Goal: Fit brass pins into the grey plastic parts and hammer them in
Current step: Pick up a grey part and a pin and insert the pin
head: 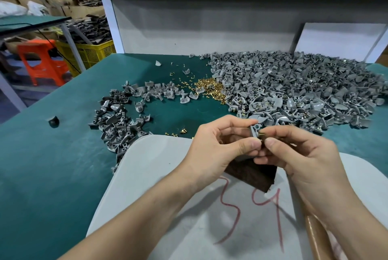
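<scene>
My left hand [218, 144] pinches a grey plastic part [255, 130] between thumb and fingers, held above a dark wooden block [252, 172]. My right hand [298, 150] pinches a brass pin [262, 134] against the part's side. A heap of loose brass pins [210, 87] lies in the middle of the green table. To the right spreads a big pile of grey parts [294, 92]. A smaller spread of grey parts [119, 121] lies to the left.
The block rests on a pale grey board [159, 175] marked with red numbers. A wooden handle [317, 236] lies at the lower right. A few brass pins [178, 132] sit by the board's far edge. A small black object [54, 121] sits at left.
</scene>
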### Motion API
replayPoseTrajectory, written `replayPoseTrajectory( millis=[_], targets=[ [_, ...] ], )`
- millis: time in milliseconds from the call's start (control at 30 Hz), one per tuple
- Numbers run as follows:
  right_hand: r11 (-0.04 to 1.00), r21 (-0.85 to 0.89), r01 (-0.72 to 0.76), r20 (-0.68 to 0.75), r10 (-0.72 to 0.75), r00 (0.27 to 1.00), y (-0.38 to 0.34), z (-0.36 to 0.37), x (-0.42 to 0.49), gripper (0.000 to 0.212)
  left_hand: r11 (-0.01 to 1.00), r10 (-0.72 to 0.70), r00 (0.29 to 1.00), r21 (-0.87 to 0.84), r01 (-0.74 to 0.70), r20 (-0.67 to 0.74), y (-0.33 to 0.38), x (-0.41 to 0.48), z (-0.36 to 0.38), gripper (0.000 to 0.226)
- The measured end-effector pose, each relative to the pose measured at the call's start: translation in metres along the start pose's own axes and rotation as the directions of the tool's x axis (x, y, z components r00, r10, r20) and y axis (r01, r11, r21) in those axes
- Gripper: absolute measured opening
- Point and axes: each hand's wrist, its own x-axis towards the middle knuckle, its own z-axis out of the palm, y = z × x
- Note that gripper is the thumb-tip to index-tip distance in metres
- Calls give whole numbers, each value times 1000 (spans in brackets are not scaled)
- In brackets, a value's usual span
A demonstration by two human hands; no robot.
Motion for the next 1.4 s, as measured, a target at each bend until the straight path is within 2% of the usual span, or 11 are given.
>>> replayPoseTrajectory(
  millis=[200,367,567,700,800,1033,1267,1400],
  targets=[
    [999,39,-17,4,17,1000,3,-3,3,22,997,34,999,70,-36,37,1,-1,0,32],
    [1000,3,7,-13,-7,1000,0,-1,1,13,992,52,998,110,-56,39,1,-1,2,32],
    [970,-222,98,-36,-108,993,-3,0,-1,11,997,37,999,69,-40,38,-2,0,0,29],
    [860,-457,229,15,-250,968,-2,-4,-1,15,998,12,999,68,-15,41,-2,0,1,28],
    [787,-546,287,51,-311,949,0,-6,0,23,998,-2,999,61,-1,39,-2,-1,1,26],
    [801,-518,299,41,-326,944,4,-5,0,25,998,1,999,64,-3,33,-2,0,1,25],
    [807,-502,312,43,-337,941,4,-4,-1,13,998,-23,999,51,21,29,-2,0,0,24],
    [834,-466,296,27,-321,947,5,-4,0,16,998,-31,999,56,29,32,-3,0,0,24]
  ],
)
